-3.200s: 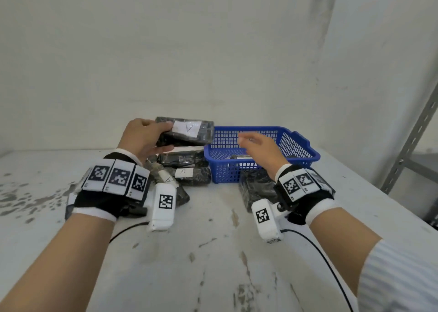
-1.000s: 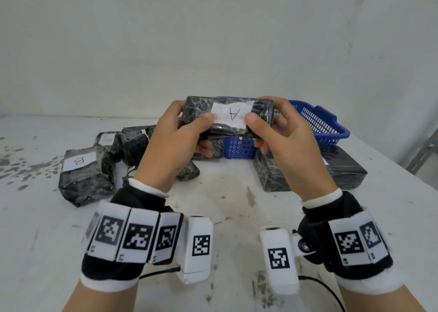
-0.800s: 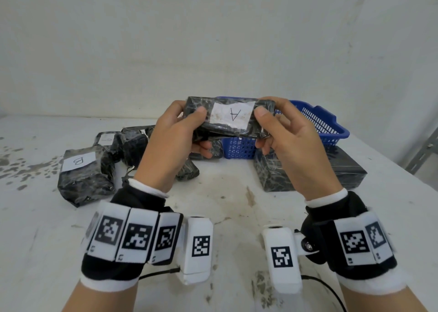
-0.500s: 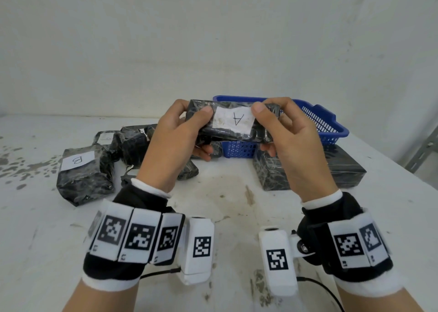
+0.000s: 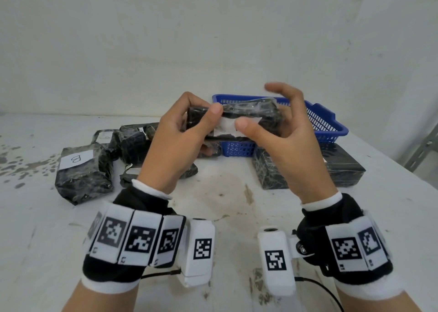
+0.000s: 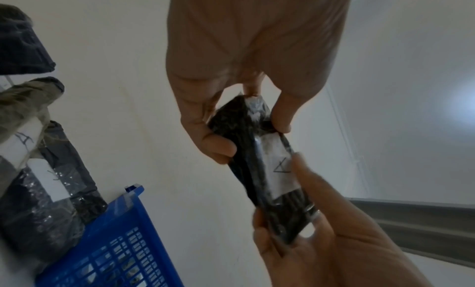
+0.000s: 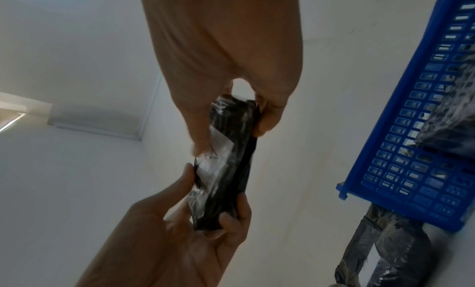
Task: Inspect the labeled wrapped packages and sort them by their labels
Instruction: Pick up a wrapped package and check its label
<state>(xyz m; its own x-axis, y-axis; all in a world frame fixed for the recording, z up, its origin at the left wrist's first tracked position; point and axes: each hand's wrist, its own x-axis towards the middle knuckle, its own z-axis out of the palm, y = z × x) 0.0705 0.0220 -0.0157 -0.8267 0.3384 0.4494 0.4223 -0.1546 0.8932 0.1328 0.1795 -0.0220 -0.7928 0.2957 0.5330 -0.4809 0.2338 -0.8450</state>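
Observation:
Both hands hold one flat black wrapped package (image 5: 251, 112) up in front of the blue basket (image 5: 324, 122). Its white label with an "A" (image 6: 279, 167) faces me, partly under the thumbs. My left hand (image 5: 189, 124) grips the left end between thumb and fingers. My right hand (image 5: 272, 126) pinches the right end with thumb and lower fingers, while its index finger is lifted off. Another package marked "B" (image 5: 78, 162) lies on the table at the left.
Several more black wrapped packages (image 5: 132, 143) lie in a heap left of the basket. A large black package (image 5: 341, 167) rests in front of the basket at the right. The white table (image 5: 225, 202) is stained and worn. A grey metal rack post (image 5: 422, 148) stands at far right.
The package has tilted away, so its label now shows edge-on and smaller. My right index finger has lifted off the top edge. Both hands stay in front of the basket.

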